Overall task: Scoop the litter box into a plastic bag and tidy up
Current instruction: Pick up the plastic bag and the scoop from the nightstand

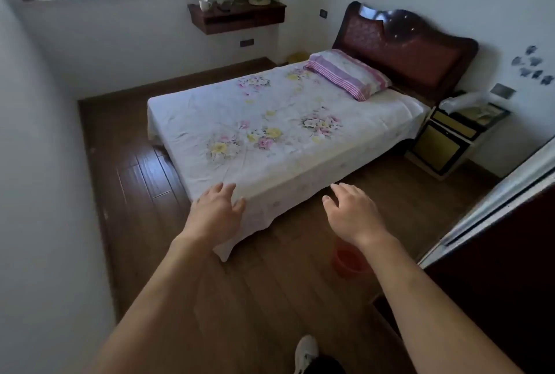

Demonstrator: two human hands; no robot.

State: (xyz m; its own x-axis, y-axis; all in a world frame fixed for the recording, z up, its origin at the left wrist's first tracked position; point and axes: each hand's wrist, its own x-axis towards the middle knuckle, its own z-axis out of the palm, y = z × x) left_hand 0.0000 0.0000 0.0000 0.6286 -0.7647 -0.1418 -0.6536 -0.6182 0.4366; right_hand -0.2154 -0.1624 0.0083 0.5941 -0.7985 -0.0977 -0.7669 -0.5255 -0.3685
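A small orange tub [348, 262], perhaps the litter container, sits on the wood floor [240, 298] at lower centre, partly hidden behind the right hand [353, 213]. Both hands are empty, fingers spread; the left hand [217, 213] hovers at the corner of the floral-sheeted bed [270, 133]. A white shoe [305, 352] shows at the bottom edge.

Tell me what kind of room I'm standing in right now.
It looks like a small bedroom: a bed with a floral sheet and striped pillow against a dark headboard, and a nightstand beside it.
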